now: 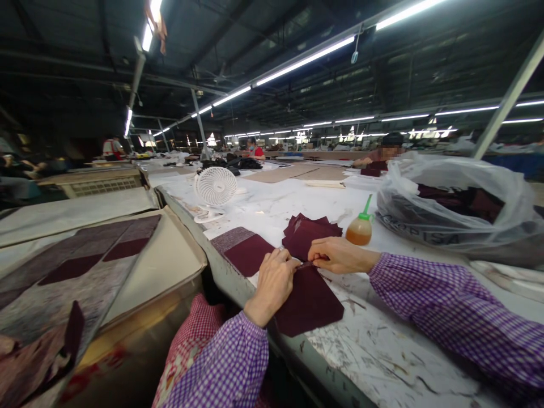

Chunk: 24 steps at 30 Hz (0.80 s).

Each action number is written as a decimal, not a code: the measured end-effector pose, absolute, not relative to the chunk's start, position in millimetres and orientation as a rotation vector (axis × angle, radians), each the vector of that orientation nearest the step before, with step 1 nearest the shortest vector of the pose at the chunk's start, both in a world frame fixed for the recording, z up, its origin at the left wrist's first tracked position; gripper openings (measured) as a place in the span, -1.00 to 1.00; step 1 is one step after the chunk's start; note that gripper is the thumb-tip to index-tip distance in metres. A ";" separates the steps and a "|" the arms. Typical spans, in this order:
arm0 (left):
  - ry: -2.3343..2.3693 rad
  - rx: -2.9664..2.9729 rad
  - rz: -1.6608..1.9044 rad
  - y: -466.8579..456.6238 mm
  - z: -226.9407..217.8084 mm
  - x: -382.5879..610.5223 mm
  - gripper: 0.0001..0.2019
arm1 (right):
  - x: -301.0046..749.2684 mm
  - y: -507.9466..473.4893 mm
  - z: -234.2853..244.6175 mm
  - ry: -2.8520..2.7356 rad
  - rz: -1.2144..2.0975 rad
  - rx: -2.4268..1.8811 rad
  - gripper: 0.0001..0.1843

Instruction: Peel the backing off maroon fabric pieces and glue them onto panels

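Plainly, maroon piece (312,303): lay at the lower centre of the frame, flat on the near edge of the white table (365,348), just below the fingertips of both hands.
Worked edge: its upper edge ran between the hands, and the rest spread from there toward the bottom of the frame; the long axis was hard to tell, with the left hand covering part of the outline.
Left hand (274,279): was the nearer to the bulk of it, lying over the upper left side with fingers bent to the edge; whether they pinched or only pressed, I could not tell.
Right hand (334,254): came in from the right, thumb and forefinger pinched on the upper right of that edge.
Gap: the fingertips sat close together, just beside each other.
Cloth: looked dark, plain and matt, with a slanted corner at right and a narrow, folded-looking strip at the top.
Maroon stack (308,228): sat just above the hands, fanned unevenly.
Two-tone piece (245,249): lay left of the stack, greyish along its upper part.
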<state>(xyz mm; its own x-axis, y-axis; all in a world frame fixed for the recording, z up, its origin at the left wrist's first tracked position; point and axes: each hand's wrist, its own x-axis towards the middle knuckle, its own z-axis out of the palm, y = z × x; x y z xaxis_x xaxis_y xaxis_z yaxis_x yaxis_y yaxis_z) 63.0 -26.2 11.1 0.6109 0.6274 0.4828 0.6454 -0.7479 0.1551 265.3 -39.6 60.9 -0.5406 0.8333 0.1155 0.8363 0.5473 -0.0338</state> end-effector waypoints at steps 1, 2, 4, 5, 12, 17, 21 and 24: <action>-1.105 -2.791 -0.816 -26.3 11.0 62.8 -0.76 | 264.8 -40.0 60.6 -2.662 -0.045 -1.443 -0.85; -1.108 -2.798 -0.821 -26.3 10.7 62.5 -0.76 | 264.5 -40.5 60.0 -2.668 -0.059 -1.442 -0.86; -1.110 -2.825 -0.840 -26.0 9.9 61.6 -0.75 | 264.5 -41.4 57.3 -2.693 -0.131 -1.418 -0.87; -1.103 -2.846 -0.846 -25.7 9.3 61.1 -0.74 | 264.6 -41.7 55.2 -2.714 -0.194 -1.386 -0.87; -1.024 -2.884 -0.778 -23.7 6.7 58.4 -0.72 | 264.7 -50.6 40.0 -2.909 -0.772 -1.057 -0.75; -1.006 -2.850 -0.756 -25.3 8.6 58.9 -0.74 | 270.5 -65.4 44.8 -2.795 -0.729 -1.177 -0.70; -1.001 -2.831 -0.754 -27.0 8.6 61.6 -0.72 | 259.3 -70.6 44.0 -2.603 -0.308 -1.255 -0.57; -0.995 -2.866 -0.808 -23.7 7.0 57.5 -0.72 | 247.0 -70.1 36.6 -2.578 -0.072 -1.264 -0.59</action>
<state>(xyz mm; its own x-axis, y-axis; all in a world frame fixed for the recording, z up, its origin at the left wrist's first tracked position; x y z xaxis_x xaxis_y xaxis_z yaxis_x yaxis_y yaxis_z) 57.5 -23.7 7.0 0.6665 0.5781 0.4707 0.5792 -0.7991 0.1613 247.0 -70.1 36.6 -0.5836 0.7689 0.2610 0.7824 0.6185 -0.0728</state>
